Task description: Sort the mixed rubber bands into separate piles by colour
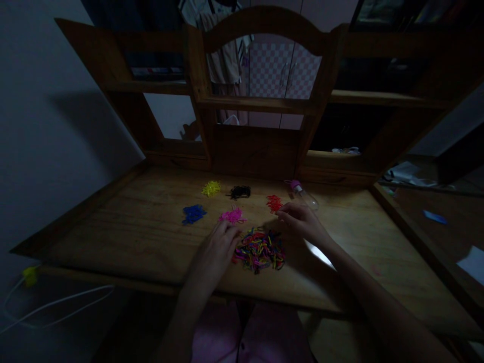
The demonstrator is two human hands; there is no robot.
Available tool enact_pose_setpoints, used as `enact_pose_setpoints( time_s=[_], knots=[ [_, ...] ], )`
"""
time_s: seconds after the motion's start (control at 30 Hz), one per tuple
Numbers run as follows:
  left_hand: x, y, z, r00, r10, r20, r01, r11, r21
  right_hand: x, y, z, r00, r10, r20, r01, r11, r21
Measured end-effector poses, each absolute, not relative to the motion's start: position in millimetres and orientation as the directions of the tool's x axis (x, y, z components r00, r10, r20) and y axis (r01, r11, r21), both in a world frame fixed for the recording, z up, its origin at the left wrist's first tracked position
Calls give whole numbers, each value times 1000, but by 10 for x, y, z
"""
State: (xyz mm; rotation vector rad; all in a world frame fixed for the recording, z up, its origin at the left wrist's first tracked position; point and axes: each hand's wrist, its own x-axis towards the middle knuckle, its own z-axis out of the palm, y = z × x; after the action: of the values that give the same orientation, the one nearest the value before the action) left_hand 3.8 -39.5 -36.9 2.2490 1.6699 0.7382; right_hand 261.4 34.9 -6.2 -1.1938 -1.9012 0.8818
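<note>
Dim light over a wooden desk (124,227)

Shadow fills most of the room. A pale wall (34,151) stands at the left, and a wooden shelf (260,104) rises along the back of the desk. Through its openings show clothes (223,55) on the left of the middle and checked doors (270,70) with two handles.

Six heaps of small, thin, band-like pieces lie on the desk. At the back are the yellow heap (211,188) and, to its right, the black heap (240,192). Nearer the person lie the blue heap (194,214), farthest left, and the pink heap (232,215). The red heap (274,203) is to the right of the pink one. Nearest the person is the mixed heap (260,249), the largest, its many colours tangled together.

The left hand (215,247) is lowered at the left edge of the mixed heap, just below the pink heap. Its fingers are bent and close together; whether they pinch a piece cannot be told. The right hand (300,219) is palm down beside the red heap, with thumb and fingers drawn toward each other near its lower right edge. Too dark to tell whether a piece is between them.

Just behind the right hand, a clear bottle (309,200) with a pink cap (295,185) lies on its side. A white cable (60,305) loops below the desk's left end.
</note>
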Motion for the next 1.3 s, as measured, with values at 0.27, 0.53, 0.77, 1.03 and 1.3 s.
enact_pose_setpoints(
  time_s=[0.27, 0.53, 0.77, 1.03, 1.3],
  knots=[
    [61, -292, -513, 287, 939, 189, 893, -334, 303, 2624, 327, 7, -288, 932, 218, 392, 323, -861],
    [132, -217, -341, 211, 926, 312, 834, -337, 436, 2630, 337, -71, -314, 930, 193, 365, 306, -879],
    [270, -115, -386, 248, 937, 247, 823, -338, 456, 2623, 331, -38, -307, 927, 215, 358, 322, -876],
    [316, -101, -429, 272, 940, 208, 824, -339, 453, 2604, 308, 25, -320, 931, 176, 287, 272, -918],
    [262, -89, -321, 343, 922, 177, 778, -385, 497, 2598, 299, 94, -306, 939, 160, 274, 248, -929]
  ],
)
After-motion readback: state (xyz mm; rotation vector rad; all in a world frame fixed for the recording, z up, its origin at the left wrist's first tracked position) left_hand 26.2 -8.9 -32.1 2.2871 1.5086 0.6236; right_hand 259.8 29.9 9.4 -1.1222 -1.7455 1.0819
